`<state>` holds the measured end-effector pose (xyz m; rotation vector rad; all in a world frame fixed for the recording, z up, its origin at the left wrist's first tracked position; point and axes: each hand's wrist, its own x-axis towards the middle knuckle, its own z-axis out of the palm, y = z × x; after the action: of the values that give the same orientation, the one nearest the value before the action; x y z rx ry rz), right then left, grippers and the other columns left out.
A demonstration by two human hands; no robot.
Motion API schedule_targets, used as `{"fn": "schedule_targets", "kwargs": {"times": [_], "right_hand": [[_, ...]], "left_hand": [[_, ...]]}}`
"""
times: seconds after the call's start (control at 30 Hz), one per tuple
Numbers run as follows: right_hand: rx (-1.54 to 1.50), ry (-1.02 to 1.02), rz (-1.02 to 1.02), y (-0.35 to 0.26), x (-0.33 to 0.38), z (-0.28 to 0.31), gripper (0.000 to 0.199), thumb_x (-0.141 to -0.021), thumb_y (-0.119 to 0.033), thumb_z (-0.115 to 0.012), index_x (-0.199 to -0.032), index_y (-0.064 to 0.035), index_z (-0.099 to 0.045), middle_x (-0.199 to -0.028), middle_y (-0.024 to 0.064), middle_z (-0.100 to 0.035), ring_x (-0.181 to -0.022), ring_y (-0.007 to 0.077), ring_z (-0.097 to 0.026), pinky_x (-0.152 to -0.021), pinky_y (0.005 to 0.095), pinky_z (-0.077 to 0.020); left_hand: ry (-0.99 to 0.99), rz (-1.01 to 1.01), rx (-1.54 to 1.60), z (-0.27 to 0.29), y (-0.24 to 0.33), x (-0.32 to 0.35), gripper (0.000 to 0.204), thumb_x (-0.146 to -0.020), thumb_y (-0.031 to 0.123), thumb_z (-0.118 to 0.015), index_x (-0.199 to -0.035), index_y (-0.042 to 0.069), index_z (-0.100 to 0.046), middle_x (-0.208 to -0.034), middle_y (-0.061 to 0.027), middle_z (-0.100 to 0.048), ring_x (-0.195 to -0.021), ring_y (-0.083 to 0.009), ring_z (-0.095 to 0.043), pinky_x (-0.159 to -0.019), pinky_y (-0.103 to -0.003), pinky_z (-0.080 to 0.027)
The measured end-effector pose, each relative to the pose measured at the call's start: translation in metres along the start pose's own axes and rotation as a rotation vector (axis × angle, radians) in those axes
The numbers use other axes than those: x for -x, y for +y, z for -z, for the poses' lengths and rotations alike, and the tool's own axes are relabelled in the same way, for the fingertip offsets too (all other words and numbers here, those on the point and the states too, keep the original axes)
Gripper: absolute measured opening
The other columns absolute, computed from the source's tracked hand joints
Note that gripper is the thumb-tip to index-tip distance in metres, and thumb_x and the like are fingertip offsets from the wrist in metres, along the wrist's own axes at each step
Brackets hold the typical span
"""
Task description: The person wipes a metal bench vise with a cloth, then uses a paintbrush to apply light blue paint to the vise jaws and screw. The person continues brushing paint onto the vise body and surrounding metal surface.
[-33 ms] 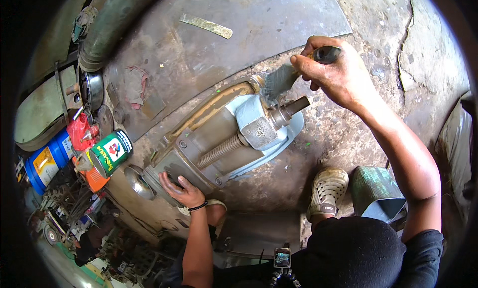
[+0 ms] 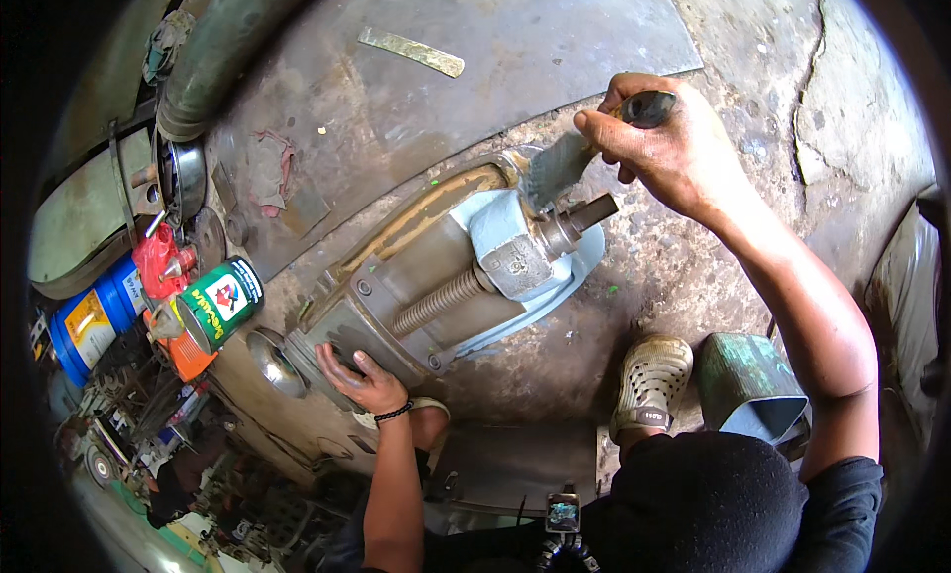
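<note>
The right hand [image 2: 674,147] is clenched around the dark handle of a brush [image 2: 567,162], whose grey bristles press on the upper end of a grey machine body [image 2: 446,286], just above its protruding shaft [image 2: 584,216]. The left hand [image 2: 362,380] lies flat, fingers [image 2: 332,360] spread and grasping nothing, on the machine's lower end. The machine lies on the concrete floor [image 2: 693,276], long axis running from lower left to upper right between the hands. A green can [image 2: 220,304] and blue drum [image 2: 94,320] stand left; a sandalled foot [image 2: 649,385] rests nearby.
</note>
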<state>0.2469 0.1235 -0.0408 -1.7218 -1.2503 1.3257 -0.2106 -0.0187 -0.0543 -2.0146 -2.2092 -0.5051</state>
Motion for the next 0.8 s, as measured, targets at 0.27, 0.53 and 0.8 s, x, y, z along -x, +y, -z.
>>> {"fn": "schedule_targets", "kwargs": {"times": [0.27, 0.53, 0.8], "right_hand": [[0.186, -0.055, -0.092, -0.007, -0.030, -0.007, 0.051, -0.085, -0.049, -0.071, -0.070, 0.0001, -0.072, -0.053, 0.0108, -0.062, -0.049, 0.0179, -0.065, -0.054, 0.0339, -0.0544], [0.098, -0.145, -0.230, -0.010, -0.055, -0.023, 0.055, -0.088, -0.047, -0.068, -0.069, 0.0038, -0.064, -0.059, 0.0115, -0.064, -0.053, 0.0176, -0.065, -0.053, 0.0331, -0.0545], [-0.029, -0.120, -0.234, -0.013, -0.057, -0.026, 0.046, -0.093, -0.039, -0.065, -0.079, 0.0051, -0.066, -0.063, 0.0120, -0.064, -0.056, 0.0163, -0.065, -0.054, 0.0294, -0.0536]], "left_hand": [[0.034, 0.053, 0.009, -0.007, 0.003, 0.000, 0.056, -0.104, 0.036, -0.050, -0.138, -0.007, -0.045, -0.148, -0.0279, -0.041, -0.137, -0.0435, -0.040, -0.114, -0.053, -0.032], [0.046, 0.024, -0.025, -0.006, -0.001, 0.001, 0.054, -0.104, 0.033, -0.051, -0.139, -0.007, -0.043, -0.148, -0.0271, -0.040, -0.138, -0.0423, -0.040, -0.114, -0.053, -0.032], [0.055, -0.010, -0.026, -0.008, -0.005, 0.001, 0.053, -0.105, 0.032, -0.050, -0.140, -0.007, -0.043, -0.147, -0.0264, -0.043, -0.136, -0.0420, -0.042, -0.114, -0.053, -0.033]]}}
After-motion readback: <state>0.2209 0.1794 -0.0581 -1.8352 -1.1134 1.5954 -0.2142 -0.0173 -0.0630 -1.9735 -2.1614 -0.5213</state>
